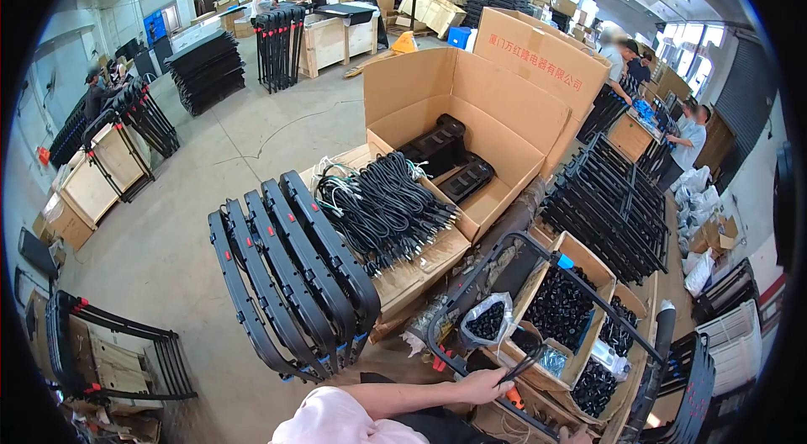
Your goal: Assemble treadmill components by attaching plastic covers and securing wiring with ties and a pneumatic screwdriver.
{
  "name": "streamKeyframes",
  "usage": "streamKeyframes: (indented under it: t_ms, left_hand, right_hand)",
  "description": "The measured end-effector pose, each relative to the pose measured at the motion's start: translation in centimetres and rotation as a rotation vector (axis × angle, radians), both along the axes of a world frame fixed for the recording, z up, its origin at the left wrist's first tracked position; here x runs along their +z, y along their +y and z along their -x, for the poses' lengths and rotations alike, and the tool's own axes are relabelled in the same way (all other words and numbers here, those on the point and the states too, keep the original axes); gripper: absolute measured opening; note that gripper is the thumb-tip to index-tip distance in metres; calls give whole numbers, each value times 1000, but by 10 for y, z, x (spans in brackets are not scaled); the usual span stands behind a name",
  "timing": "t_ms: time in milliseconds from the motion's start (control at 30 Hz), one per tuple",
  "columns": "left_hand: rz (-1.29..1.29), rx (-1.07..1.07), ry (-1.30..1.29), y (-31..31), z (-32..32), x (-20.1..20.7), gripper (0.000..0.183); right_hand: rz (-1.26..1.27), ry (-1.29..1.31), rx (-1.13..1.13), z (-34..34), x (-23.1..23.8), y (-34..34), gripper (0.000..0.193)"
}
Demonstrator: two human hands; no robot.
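My left hand [482, 386] is closed around a thin black cable [528, 357], which loops up beside it over the parts bins. A black tubular frame [472, 282] with a blue piece on its corner lies across the wooden bin box [538, 280] in front of me. At the lower edge my right hand [576, 436] shows only in part, close to the box's near side; its fingers are mostly cut off. Near my left hand is an orange-handled tool [514, 398]. The bins hold many small black parts [561, 307], and a white bag [487, 319] holds more.
Left of the box, several curved black frames [294, 276] stand in a row. Bundled black cables [382, 204] lie on a wooden bench, beside an open cardboard box [496, 116] with black covers inside. Stacked black frames [609, 200] stand at right. Other people work farther back.
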State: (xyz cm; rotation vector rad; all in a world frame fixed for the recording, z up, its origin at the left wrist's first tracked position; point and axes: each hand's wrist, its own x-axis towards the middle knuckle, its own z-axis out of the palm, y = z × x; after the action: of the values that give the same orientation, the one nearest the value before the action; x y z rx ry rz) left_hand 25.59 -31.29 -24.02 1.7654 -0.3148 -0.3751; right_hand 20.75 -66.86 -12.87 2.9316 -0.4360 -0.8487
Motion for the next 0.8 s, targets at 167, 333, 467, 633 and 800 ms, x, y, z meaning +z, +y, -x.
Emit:
streamKeyframes:
  t_ms: [167, 333, 467, 633, 800]
  left_hand:
    - [-54, 81, -626, -10, 10, 4, 33]
    - [-323, -78, -536, -15, 11, -12, 33]
    - [-341, -53, -539, -17, 11, -12, 37]
    - [-395, -83, -523, -24, 6, -19, 39]
    - [-387, -74, -516, -33, 2, -15, 39]
  right_hand:
    - [29, 11, 66, -1, -25, -24, 73]
    - [121, -57, 197, 13, -34, -24, 65]
    - [120, 50, 292, 14, -49, -49, 63]
    - [-25, -22, 320, 4, -43, -53, 57]
    - [70, -149, 471, 8, -81, -91, 56]
